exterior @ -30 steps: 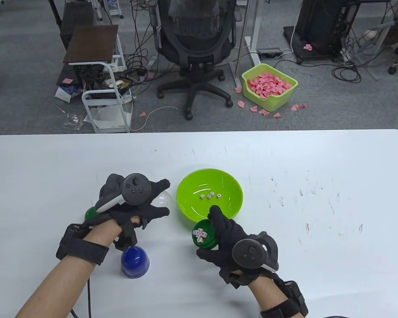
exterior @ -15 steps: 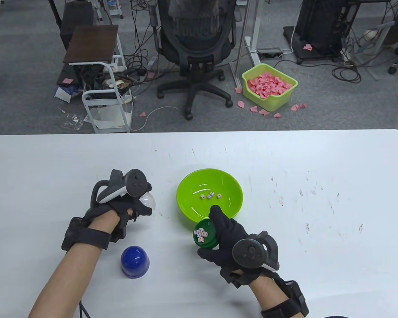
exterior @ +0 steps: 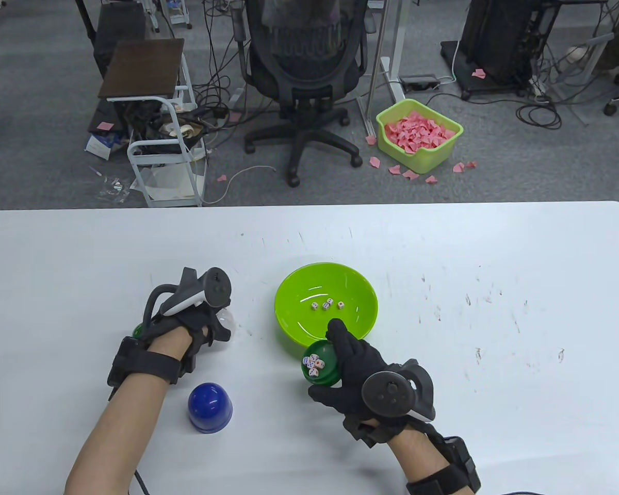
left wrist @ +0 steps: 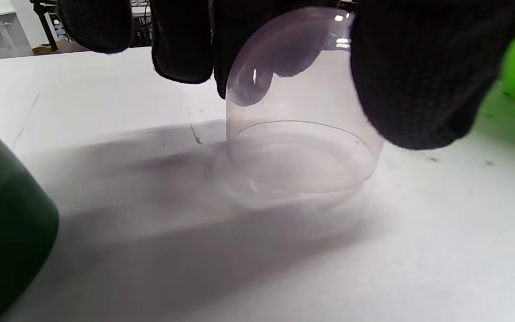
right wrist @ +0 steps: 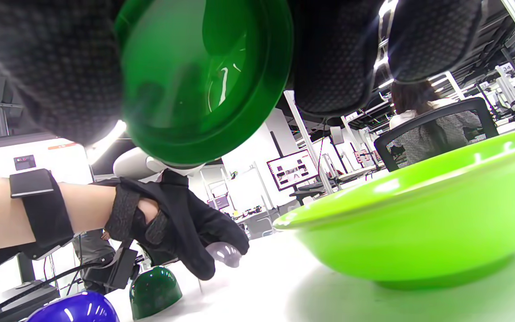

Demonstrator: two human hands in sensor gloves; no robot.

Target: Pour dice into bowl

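1. Table [exterior: 495,247] – white, scuffed; everything sits on it.
2. Bowl [exterior: 326,301] – lime green, a few dice already inside; the target.
3. Right hand [exterior: 363,374] grips green cup [exterior: 320,365] w/ dice [exterior: 313,364], held at bowl's near rim. To pour well: lift mouth over rim, then tip slowly, or dice may spill short.
4. Left hand [exterior: 196,319] fingers curled on top of clear dome [left wrist: 300,129], mouth-down on table.
5. Blue cup [exterior: 210,407], dark green cup [left wrist: 7,228] – near left hand, apart from pour path.
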